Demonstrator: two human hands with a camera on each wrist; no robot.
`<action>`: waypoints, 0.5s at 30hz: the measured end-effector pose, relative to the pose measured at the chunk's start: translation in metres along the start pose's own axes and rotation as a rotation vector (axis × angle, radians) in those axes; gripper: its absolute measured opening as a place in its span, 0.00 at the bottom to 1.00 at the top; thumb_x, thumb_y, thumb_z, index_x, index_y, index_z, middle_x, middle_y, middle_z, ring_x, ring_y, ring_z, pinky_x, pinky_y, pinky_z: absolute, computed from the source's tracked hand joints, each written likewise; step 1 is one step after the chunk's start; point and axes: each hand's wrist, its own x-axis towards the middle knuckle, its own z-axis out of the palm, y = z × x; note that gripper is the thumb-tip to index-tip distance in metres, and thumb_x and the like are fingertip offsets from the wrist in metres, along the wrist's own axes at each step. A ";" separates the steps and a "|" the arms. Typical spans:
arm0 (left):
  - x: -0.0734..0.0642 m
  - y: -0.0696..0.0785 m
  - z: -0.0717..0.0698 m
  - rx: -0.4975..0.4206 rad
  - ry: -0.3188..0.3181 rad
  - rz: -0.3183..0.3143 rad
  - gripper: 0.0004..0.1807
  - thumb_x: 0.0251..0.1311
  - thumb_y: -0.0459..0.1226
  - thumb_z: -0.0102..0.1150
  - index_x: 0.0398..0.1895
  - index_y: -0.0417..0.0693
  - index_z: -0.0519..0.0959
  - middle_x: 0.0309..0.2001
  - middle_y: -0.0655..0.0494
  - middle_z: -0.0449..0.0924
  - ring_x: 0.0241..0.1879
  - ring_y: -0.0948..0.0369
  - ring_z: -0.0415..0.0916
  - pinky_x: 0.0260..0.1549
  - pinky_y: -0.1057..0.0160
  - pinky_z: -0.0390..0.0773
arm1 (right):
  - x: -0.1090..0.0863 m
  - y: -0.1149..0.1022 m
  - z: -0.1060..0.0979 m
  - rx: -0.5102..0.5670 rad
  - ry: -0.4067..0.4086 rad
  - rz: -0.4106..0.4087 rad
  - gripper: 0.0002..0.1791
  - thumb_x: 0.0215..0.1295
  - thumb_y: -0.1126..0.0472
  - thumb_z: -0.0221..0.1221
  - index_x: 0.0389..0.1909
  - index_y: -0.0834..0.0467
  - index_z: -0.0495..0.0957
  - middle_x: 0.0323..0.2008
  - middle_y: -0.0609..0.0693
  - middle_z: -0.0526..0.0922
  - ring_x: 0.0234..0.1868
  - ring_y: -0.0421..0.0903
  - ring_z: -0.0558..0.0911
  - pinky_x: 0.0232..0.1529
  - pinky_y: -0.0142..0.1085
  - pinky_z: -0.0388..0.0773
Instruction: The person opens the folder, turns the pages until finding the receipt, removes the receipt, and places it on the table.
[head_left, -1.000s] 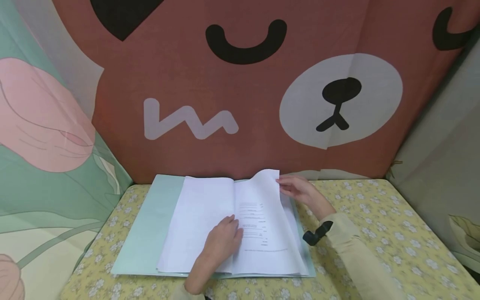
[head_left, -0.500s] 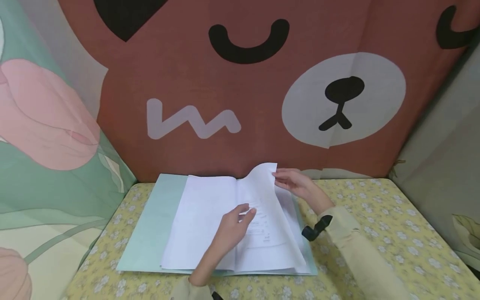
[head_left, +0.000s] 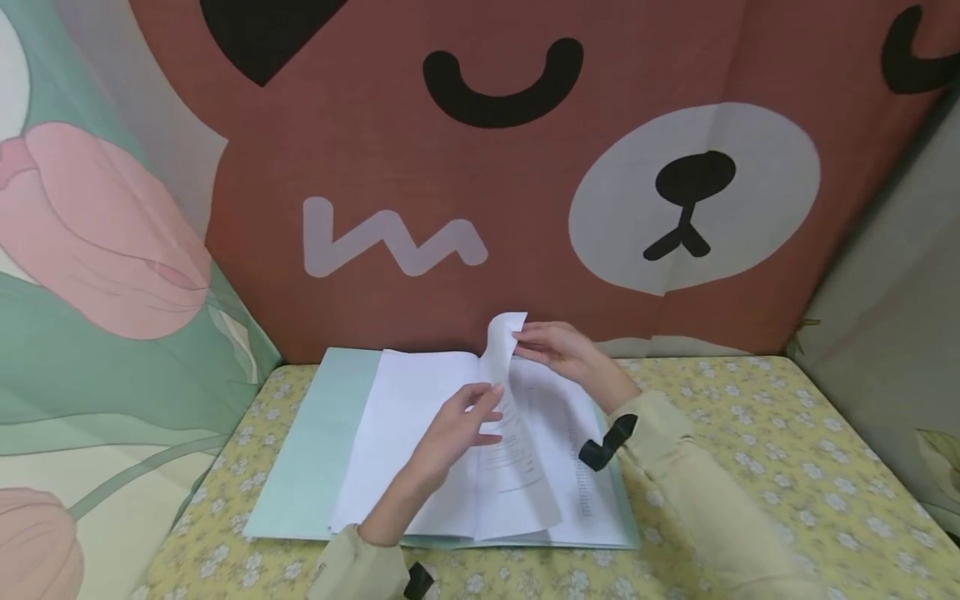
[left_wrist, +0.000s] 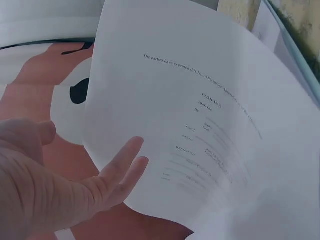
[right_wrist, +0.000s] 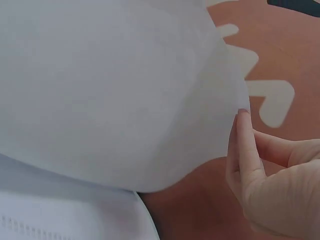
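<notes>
A printed sheet of paper (head_left: 510,442) rises from the stack of papers in a light green folder (head_left: 300,475), its upper part curled toward the left. My right hand (head_left: 566,354) pinches the sheet near its top outer corner; the right wrist view has the fingertips (right_wrist: 243,117) at the paper's edge. Over the middle of the pages, my left hand (head_left: 453,429) has its fingers spread and grips nothing, close to the raised sheet's printed side. Typed lines and the word "COMPANY" show on this sheet in the left wrist view. Another printed page (head_left: 592,433) lies beneath on the right.
The folder lies on a table with a yellow flowered cloth (head_left: 750,467). Behind it hangs a brown curtain (head_left: 397,308) with a bear print, right at the table's back edge. Patterned fabric also hangs at the left and right.
My right hand has drawn the sheet's corner up and leftward, uncovering the page beneath. My left hand has lifted off the pages and moved up beside the raised sheet, fingers spread.
</notes>
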 end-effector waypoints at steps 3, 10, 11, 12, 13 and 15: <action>-0.002 0.005 -0.007 -0.017 0.012 -0.006 0.40 0.75 0.55 0.55 0.73 0.29 0.64 0.69 0.35 0.69 0.61 0.42 0.78 0.48 0.54 0.86 | 0.003 0.002 0.010 0.022 -0.010 0.006 0.29 0.77 0.74 0.51 0.76 0.73 0.60 0.73 0.65 0.66 0.57 0.52 0.81 0.60 0.41 0.77; -0.006 0.009 -0.019 -0.047 0.035 -0.018 0.39 0.75 0.50 0.57 0.74 0.28 0.61 0.68 0.34 0.69 0.60 0.43 0.78 0.47 0.53 0.87 | 0.006 0.005 0.033 0.013 -0.026 0.020 0.28 0.78 0.74 0.50 0.76 0.72 0.59 0.72 0.66 0.66 0.68 0.56 0.73 0.61 0.42 0.75; -0.006 0.008 -0.020 -0.057 0.036 -0.016 0.39 0.75 0.49 0.58 0.74 0.28 0.61 0.68 0.33 0.69 0.60 0.43 0.78 0.47 0.53 0.87 | 0.007 0.005 0.035 0.007 -0.027 0.020 0.29 0.78 0.74 0.50 0.76 0.73 0.59 0.73 0.66 0.66 0.69 0.57 0.72 0.62 0.42 0.74; -0.006 0.008 -0.021 -0.065 0.037 -0.016 0.38 0.75 0.48 0.58 0.74 0.28 0.61 0.68 0.33 0.69 0.59 0.43 0.78 0.46 0.53 0.87 | 0.007 0.006 0.038 0.004 -0.028 0.020 0.29 0.78 0.74 0.50 0.76 0.73 0.59 0.73 0.66 0.65 0.70 0.58 0.71 0.62 0.42 0.74; -0.006 0.008 -0.022 -0.073 0.041 -0.016 0.38 0.74 0.47 0.59 0.74 0.28 0.61 0.68 0.33 0.69 0.59 0.43 0.78 0.46 0.53 0.87 | 0.008 0.007 0.040 0.001 -0.030 0.020 0.29 0.78 0.74 0.50 0.76 0.73 0.58 0.73 0.66 0.65 0.71 0.58 0.70 0.62 0.42 0.74; -0.008 0.009 -0.024 -0.082 0.048 -0.017 0.37 0.73 0.44 0.60 0.74 0.27 0.61 0.68 0.32 0.68 0.57 0.44 0.79 0.45 0.52 0.88 | 0.011 0.008 0.044 0.001 -0.030 0.019 0.29 0.78 0.74 0.50 0.76 0.73 0.58 0.73 0.66 0.65 0.71 0.59 0.70 0.62 0.42 0.74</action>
